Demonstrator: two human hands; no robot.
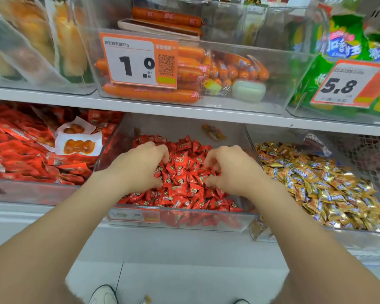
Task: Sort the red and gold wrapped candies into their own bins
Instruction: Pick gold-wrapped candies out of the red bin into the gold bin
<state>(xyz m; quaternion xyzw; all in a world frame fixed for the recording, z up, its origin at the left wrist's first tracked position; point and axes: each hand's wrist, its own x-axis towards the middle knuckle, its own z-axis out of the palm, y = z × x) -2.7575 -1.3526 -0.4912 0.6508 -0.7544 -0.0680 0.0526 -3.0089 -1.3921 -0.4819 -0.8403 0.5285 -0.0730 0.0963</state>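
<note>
L hand (138, 167) & R hand (230, 170) were both down in the middle clear bin (184, 221), on the red candies (184, 174). Fingers were curled into the pile; couldn't tell if either gripped a candy. The gold candies (316, 183) lay in the next bin (338, 238), just beside on the right.

Bare forearms (59, 227), bare left hand (138, 170), right hand (230, 172); white shoe (103, 295)
</note>
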